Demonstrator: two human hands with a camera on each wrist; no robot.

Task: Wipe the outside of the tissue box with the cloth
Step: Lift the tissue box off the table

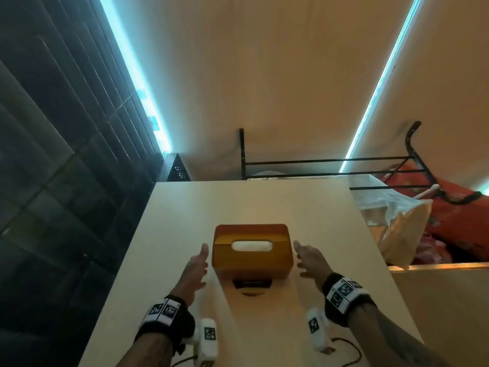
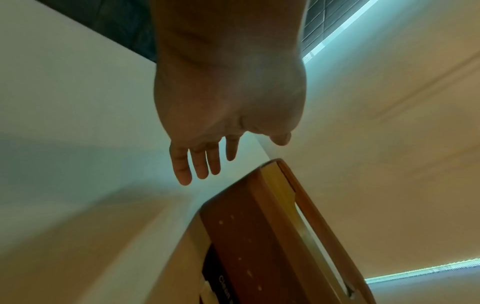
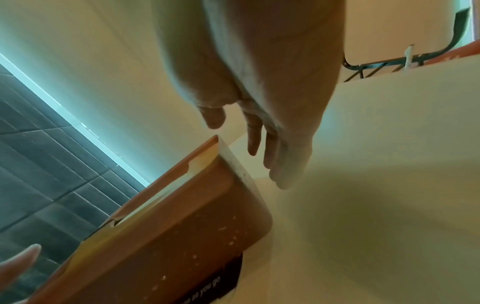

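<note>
An orange tissue box (image 1: 251,251) with a white tissue (image 1: 252,245) showing in its top slot stands on the pale table (image 1: 169,226). Its near face carries pale specks (image 3: 207,236) and it sits over a dark card with white print (image 1: 252,283). My left hand (image 1: 195,263) is open just left of the box, fingers straight, a small gap from its side (image 2: 259,226). My right hand (image 1: 307,258) is open just right of the box, fingers spread, holding nothing (image 3: 272,148). No cloth shows in any view.
A black metal rack (image 1: 330,165) stands behind the table. Plastic bags (image 1: 397,221) and red fabric (image 1: 449,207) lie to the right. Dark tiled flooring (image 1: 53,181) lies off the table's left edge. White wrist devices with cables (image 1: 206,340) hang near the front edge.
</note>
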